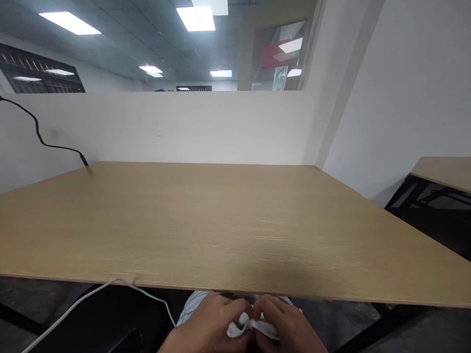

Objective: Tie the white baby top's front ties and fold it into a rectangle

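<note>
At the bottom of the head view, just below the table's front edge, my left hand point(215, 323) and my right hand point(283, 321) are close together. Between them is a crumpled strip of white, soft-looking material point(241, 327), perhaps cloth or tissue; its exact kind cannot be made out. Both hands have curled fingers and thumbs pinching it, the left on its left part and the right on its right part. The lower fingers and the ends of the strip are partly hidden.
A wooden table point(206, 211) spans the view, with a low white partition point(198, 127) behind it. A white cable point(81, 299) crosses the front edge at left, over a black seat point(106, 318). A black cable point(55, 146) hangs at far left. Another table point(449, 171) stands right.
</note>
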Demonstrator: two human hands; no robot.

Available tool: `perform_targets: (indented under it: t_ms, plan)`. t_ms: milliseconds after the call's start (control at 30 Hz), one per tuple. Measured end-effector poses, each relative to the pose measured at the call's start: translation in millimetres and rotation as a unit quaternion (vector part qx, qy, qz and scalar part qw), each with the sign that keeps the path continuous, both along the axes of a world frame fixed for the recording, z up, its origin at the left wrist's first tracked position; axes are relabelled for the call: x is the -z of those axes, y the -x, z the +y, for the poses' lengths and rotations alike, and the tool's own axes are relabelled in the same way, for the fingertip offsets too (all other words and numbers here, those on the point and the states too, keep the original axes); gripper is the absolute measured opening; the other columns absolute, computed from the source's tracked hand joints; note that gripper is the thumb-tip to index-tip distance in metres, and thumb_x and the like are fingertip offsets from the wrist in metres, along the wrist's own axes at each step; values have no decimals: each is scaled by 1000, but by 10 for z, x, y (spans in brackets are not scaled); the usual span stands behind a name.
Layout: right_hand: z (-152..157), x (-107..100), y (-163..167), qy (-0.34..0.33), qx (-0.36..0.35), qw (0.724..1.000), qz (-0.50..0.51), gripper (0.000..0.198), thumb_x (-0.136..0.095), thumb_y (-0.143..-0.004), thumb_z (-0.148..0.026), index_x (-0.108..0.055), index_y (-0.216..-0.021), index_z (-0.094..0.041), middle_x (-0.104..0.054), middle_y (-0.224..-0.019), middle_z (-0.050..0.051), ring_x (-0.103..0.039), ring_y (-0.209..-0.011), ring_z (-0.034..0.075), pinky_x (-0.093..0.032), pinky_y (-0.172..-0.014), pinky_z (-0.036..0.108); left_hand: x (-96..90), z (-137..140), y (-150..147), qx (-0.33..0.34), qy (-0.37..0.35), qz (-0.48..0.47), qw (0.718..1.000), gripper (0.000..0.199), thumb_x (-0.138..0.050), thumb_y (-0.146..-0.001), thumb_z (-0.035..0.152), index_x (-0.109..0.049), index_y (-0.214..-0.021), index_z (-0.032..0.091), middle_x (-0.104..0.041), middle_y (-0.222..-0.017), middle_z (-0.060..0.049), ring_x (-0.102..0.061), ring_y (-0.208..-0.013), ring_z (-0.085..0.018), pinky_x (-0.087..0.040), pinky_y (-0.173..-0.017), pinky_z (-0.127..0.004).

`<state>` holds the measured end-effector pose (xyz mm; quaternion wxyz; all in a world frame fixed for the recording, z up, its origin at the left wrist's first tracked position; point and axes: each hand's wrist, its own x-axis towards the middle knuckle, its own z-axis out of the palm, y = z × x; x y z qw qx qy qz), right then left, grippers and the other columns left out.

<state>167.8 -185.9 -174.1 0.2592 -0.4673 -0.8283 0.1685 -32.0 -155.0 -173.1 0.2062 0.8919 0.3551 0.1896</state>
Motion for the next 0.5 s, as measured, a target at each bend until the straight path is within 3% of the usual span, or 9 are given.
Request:
perform_targets:
  t_ms: [167, 367, 500]
  plan:
    - [22, 29, -28, 5, 15, 1000, 16, 33, -52, -62, -5, -59, -87, -25, -70, -82, -3, -65, -72, 15, -44, -64, 20, -20, 8, 19, 17, -6, -1, 1000, 15, -60, -84, 23, -63, -99, 25, -67, -80, 4, -59, -68, -12, -43, -66, -19]
    - [48, -16, -34, -4, -46, 999, 7, 25, -53, -75, -10, -57, -95, -26, -71, -90, -2, -67, -79, 15, -45, -67, 20, -128, 15, 115, 55, -48, 13, 997, 16, -54, -94, 32, -61, -105, 23, -70, -87, 1, -63, -72, -14, -44, -70, -22]
    - [38, -47, -40, 8, -71, 997, -12, 27, -51, -77, -10, -56, -99, -26, -71, -93, -1, -66, -80, 15, -46, -69, 21, -97, 16, 123, 72, -86, 28, 993, 17, -47, -97, 33, -59, -98, 21, -71, -83, -1, -64, -68, -16, -45, -67, -24]
